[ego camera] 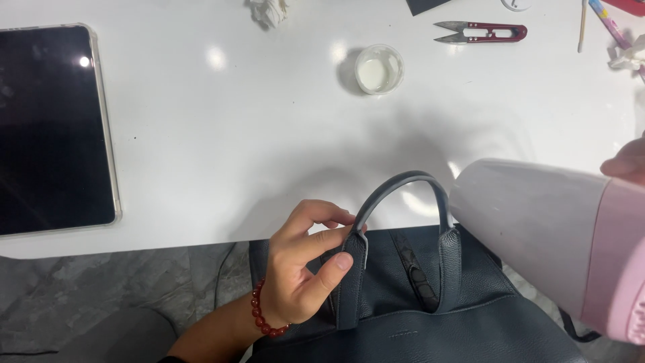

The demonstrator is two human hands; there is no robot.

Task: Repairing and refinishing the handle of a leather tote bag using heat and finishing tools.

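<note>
A dark blue-grey leather handbag [416, 316] lies at the near edge of the white table [222, 148], its curved handle [403, 183] arching onto the tabletop. My left hand [306, 259], with a red bead bracelet on the wrist, pinches the left strap of the handle between thumb and fingers. My right hand [628, 161] shows only as fingertips at the right edge, gripping a pale pink hair dryer [551, 232] whose nozzle points left toward the right base of the handle.
A dark tablet [50, 128] in a clear case lies at the far left. A small round clear dish [379, 68] sits mid-table, red thread snips [480, 32] behind it, crumpled tissue [269, 10] at the back, sticks and a pen at the top right. Grey stone floor shows below the table.
</note>
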